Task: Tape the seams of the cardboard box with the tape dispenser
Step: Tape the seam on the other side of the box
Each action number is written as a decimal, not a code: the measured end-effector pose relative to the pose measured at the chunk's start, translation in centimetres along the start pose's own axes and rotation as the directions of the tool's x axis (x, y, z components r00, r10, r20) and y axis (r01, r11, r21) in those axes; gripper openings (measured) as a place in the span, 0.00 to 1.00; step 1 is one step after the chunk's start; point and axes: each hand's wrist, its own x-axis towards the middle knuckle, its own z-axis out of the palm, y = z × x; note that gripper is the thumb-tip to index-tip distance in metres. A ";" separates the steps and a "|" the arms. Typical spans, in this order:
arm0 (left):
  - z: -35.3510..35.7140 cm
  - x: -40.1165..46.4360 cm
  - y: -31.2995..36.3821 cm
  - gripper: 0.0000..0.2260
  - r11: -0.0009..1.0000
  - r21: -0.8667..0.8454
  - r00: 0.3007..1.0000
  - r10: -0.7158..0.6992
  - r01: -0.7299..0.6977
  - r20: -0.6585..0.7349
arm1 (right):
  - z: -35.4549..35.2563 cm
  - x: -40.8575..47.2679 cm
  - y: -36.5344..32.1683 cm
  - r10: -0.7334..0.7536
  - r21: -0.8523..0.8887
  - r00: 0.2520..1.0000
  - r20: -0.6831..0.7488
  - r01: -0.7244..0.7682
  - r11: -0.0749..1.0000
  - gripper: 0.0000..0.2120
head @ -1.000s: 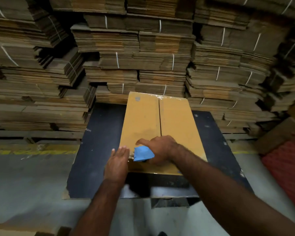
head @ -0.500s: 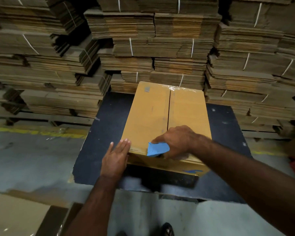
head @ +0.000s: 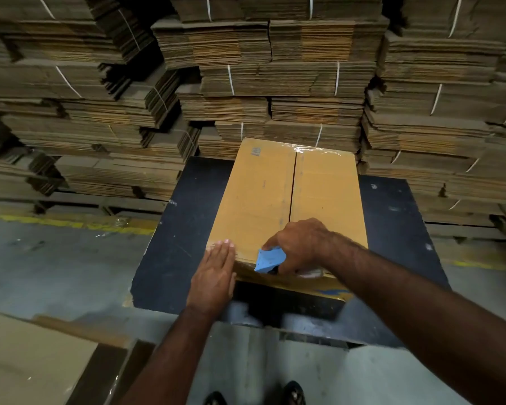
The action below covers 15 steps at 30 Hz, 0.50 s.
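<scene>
A closed cardboard box (head: 319, 194) lies on a dark board (head: 181, 229), its centre seam running away from me. Clear tape glints along its far edge. My right hand (head: 301, 244) grips a blue tape dispenser (head: 268, 260) at the box's near edge, close to the near end of the centre seam. My left hand (head: 214, 276) lies flat with straight fingers on the near left corner of the box. The roll of tape is mostly hidden under my right hand.
Tall stacks of strapped flat cardboard (head: 275, 71) wall in the far side and both flanks. A flat cardboard sheet (head: 27, 361) lies on the concrete floor at lower left. A yellow floor line (head: 56, 222) runs at the left. My shoes (head: 294, 393) show at the bottom.
My right hand has drawn the dispenser a little toward the box's near edge. My left hand stays flat on the near left corner. The camera has shifted, so the box sits further right in view.
</scene>
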 end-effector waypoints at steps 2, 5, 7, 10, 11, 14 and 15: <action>0.0 0.0 1.2 0.34 0.998 -0.025 0.998 0.061 -0.061 -0.002 | -0.1 0.2 0.0 0.000 -0.015 1.000 0.012 0.000 1.000 0.32; 0.0 0.1 2.1 0.35 0.995 -0.039 0.996 0.093 -0.093 0.014 | -0.2 0.5 -0.1 0.003 -0.028 1.000 0.018 -0.003 1.000 0.32; 0.1 0.2 2.1 0.33 0.997 -0.016 0.997 0.077 -0.077 0.008 | -0.3 0.6 0.1 -0.004 -0.018 1.000 0.014 0.004 1.000 0.32; 0.5 0.1 1.6 0.27 0.999 -0.012 0.999 0.049 -0.049 -0.022 | 0.4 0.1 0.6 -0.025 0.023 0.999 -0.029 0.026 0.999 0.32; 0.6 -0.1 1.4 0.26 0.999 -0.016 0.999 0.046 -0.047 -0.026 | 0.7 -0.3 0.9 -0.039 0.034 0.998 -0.046 0.041 0.999 0.32; 0.6 -0.1 1.2 0.26 0.996 -0.033 0.996 0.077 -0.079 -0.044 | 1.7 -2.6 3.5 -0.024 0.080 0.998 -0.065 0.029 0.996 0.33; 0.5 0.0 1.2 0.28 0.996 -0.043 0.996 0.074 -0.076 -0.052 | 1.9 -3.4 4.6 -0.014 0.089 0.999 -0.047 0.018 0.996 0.33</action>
